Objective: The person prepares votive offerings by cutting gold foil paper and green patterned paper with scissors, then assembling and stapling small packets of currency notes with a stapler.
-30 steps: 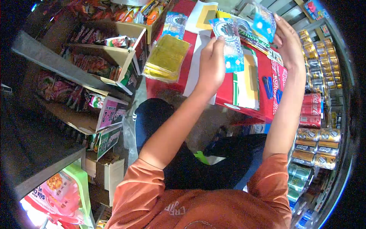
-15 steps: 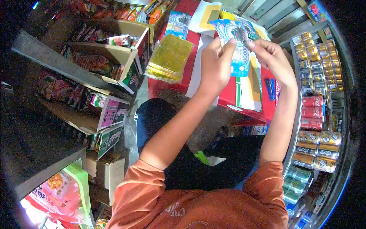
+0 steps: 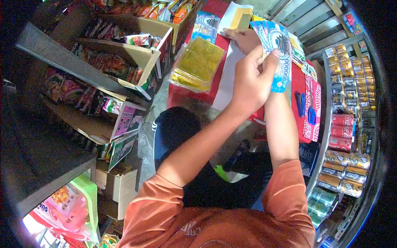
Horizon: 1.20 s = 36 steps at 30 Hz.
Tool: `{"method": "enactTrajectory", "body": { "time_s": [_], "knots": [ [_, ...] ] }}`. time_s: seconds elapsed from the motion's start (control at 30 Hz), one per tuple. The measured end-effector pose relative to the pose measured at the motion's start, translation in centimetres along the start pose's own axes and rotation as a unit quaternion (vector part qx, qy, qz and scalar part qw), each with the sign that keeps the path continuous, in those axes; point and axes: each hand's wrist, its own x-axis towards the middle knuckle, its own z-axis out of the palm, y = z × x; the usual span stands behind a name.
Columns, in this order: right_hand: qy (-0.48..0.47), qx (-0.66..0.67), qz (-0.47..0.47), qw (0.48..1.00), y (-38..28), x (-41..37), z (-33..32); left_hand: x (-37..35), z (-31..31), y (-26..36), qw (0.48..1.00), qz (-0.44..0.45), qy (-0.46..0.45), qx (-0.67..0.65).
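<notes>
My left hand (image 3: 254, 80) pinches a blue printed paper note (image 3: 278, 53) between thumb and fingers; a row of zeros runs along it. Behind the note, my right hand (image 3: 244, 39) reaches across to the left, fingers stretched out at the white paper with a yellow panel (image 3: 237, 16). The note hides part of my right wrist. Another blue note (image 3: 205, 27) lies on the red table (image 3: 175, 96), just above a plastic-wrapped stack of gold-yellow sheets (image 3: 197, 62).
Open cartons (image 3: 142, 62) of packaged noodles stand at left beside a grey metal bar (image 3: 62, 58). Pens (image 3: 300, 104) lie at the table's right side. Shelves of drink cans (image 3: 342, 128) line the right. A pink package (image 3: 62, 206) is at lower left.
My right hand has left the note and moved left behind it, to the paper. My left hand keeps the note and sits further right in view. The whole view has shifted slightly.
</notes>
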Motion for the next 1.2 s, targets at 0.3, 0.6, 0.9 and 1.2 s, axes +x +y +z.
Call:
{"method": "enactTrajectory", "body": {
  "time_s": [0.3,0.6,0.9,1.2],
  "knots": [
    [-0.071,-0.081,0.105,0.989,-4.5,2.7,4.0,0.2,-0.6,0.2,1.0,0.009,0.01,-0.011],
    [-0.064,0.019,0.363,0.929,-5.2,4.6,3.0,0.3,-0.8,0.1,0.999,0.03,0.009,0.032],
    [-0.094,-0.075,0.262,0.958,-5.9,4.2,2.3,0.3,-0.8,-0.3,0.998,0.038,0.005,0.043],
    [-0.111,-0.309,-0.18,0.927,3.7,4.6,-0.1,0.3,-0.7,-0.5,0.998,0.038,-0.002,0.047]
  ]
}}
